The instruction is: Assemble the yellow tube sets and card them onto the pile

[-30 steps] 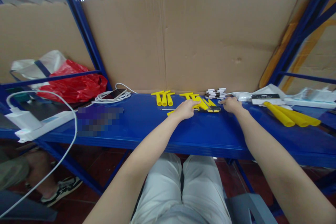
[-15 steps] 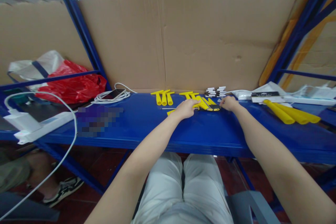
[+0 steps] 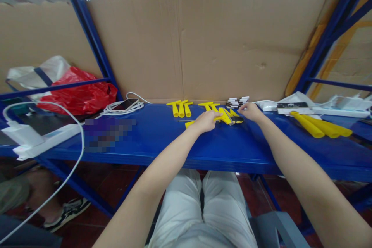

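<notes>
My left hand is closed on a yellow T-shaped handle, which lies slanted with its wider end toward me. My right hand has its fingertips pinched together just right of that handle; whatever they hold is too small to make out. Between the hands rests a black-and-yellow tool grip, partly covered. A thin metal rod and another yellow piece stick out left of my left hand. Behind it lie two yellow T-shaped handles, and three more stand in a row farther left.
White-and-black small items are stacked by the cardboard wall. Yellow tapered tubes and a power strip lie right on the blue table. At left are a coiled white cable, a red bag and another person's leg.
My right hand has shifted slightly left and up, closer to the yellow handle. My left hand keeps its hold almost in place.
</notes>
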Available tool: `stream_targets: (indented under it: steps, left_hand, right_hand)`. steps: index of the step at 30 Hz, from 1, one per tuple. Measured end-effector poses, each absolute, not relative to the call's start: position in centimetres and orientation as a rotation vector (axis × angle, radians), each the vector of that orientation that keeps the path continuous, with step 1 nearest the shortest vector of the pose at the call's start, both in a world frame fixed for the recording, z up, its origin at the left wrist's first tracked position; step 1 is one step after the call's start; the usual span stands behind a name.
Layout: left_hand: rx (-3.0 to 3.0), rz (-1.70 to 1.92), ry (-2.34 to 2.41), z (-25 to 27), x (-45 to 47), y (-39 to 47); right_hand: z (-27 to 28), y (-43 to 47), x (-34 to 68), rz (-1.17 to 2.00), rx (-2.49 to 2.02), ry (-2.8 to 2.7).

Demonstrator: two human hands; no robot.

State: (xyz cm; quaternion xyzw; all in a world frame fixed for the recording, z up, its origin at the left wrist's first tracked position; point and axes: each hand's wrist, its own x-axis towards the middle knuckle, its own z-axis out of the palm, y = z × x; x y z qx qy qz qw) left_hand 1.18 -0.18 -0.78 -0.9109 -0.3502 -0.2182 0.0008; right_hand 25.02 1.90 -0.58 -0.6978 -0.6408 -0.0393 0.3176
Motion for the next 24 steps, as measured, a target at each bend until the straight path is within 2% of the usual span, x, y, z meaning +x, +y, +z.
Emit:
stream_targets:
  steps: [4, 8, 15, 24]
  left_hand:
    - [-2.852, -0.676, -1.056, -0.9, 1.3, 0.0]
    - [-2.855, -0.672, -0.996, -1.0, 1.4, -0.2]
    - [-2.839, -0.669, -0.972, -0.9, 1.5, -0.4]
    - [-2.810, -0.577, -1.009, -0.5, 1.4, -1.1]
  right_hand:
    - [-0.1, 1.5, 22.9, 0.189, -1.444, -1.635]
    - [0.2, 0.8, 20.6, 0.349, -1.358, -1.650]
    - [-0.3, 0.9, 20.2, 0.336, -1.339, -1.684]
    - [-0.5, 1.8, 20.9, 0.168, -1.309, -1.877]
